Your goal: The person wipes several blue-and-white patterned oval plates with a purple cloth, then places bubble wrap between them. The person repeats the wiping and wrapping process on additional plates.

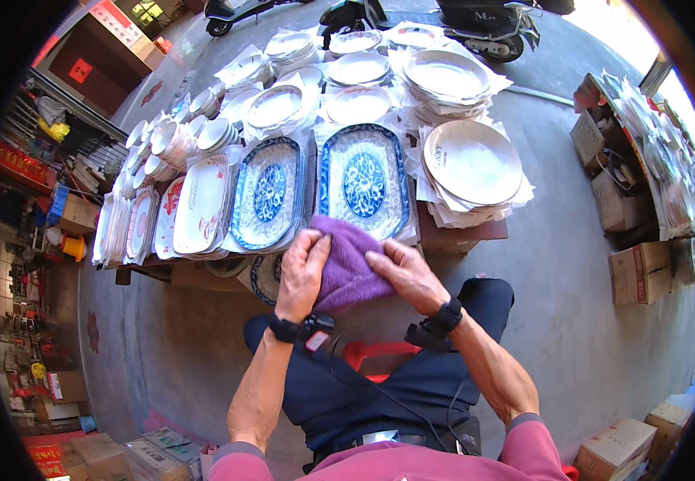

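A purple cloth (350,264) is stretched between my two hands at the near edge of the table. My left hand (302,273) pinches its left side with thumb and fingers, and my right hand (407,272) grips its right side. Just beyond the cloth lies a blue-and-white patterned oblong platter (364,180) on a stack. A second stack of blue-patterned platters (268,192) stands to its left, then a white platter with red decoration (202,204). To the right is a stack of round white plates (472,162) with paper between them.
More stacked plates (447,75) and bowls (173,141) cover the table's back and left. Cardboard boxes (642,273) and another laden table (657,168) stand at right. Shelves (29,288) line the left, with boxes (615,451) near the bottom right. Motor scooters (492,27) are parked behind.
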A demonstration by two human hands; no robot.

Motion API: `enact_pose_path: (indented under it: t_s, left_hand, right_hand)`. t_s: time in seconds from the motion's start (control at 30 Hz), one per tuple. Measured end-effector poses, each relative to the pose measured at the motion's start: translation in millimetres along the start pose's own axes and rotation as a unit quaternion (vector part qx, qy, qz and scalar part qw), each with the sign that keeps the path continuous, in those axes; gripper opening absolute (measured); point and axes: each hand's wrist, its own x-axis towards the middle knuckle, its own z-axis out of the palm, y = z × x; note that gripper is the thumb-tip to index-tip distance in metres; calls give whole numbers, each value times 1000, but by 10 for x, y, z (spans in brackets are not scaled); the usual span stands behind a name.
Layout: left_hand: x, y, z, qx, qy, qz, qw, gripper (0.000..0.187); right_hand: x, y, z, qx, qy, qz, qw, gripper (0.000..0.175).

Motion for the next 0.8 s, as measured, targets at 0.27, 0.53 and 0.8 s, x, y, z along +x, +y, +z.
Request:
enact_pose_path:
  t_s: [0.27,0.53,0.8]
  left_hand:
    - [966,-227,250,347,5,145,927,34]
    - [1200,-606,525,508,-256,128,813,57]
    - [1604,-634,598,508,-288,75,808,62]
  right_hand:
    - [837,-20,-516,-510,246,-279,776,34]
    - [1352,587,-876,-672,194,-164,696,77]
    - [1222,526,-891,-581,170,-150,782,79]
